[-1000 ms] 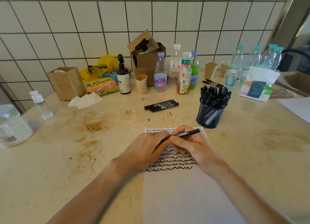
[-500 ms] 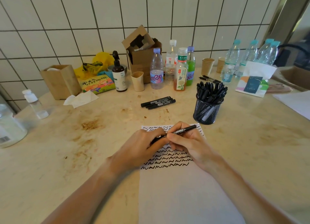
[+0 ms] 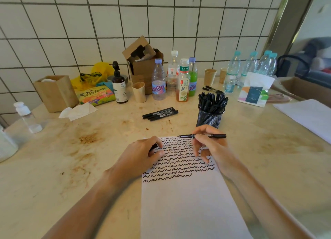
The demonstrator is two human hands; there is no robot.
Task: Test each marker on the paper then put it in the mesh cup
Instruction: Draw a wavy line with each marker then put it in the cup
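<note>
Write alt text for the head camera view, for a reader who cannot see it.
A person's right hand holds an uncapped black marker level above a paper lined with black squiggles, while the left hand grips what looks like its cap. Behind stand a mesh cup full of markers, three loose markers, bottles and boxes on a stained table.

Two bare forearms come in from the lower edge of the frame. No sleeve covers them up to the frame border. The left hand [image 3: 141,157] and the right hand [image 3: 210,146] are both bare. The nails look short and plain.
</note>
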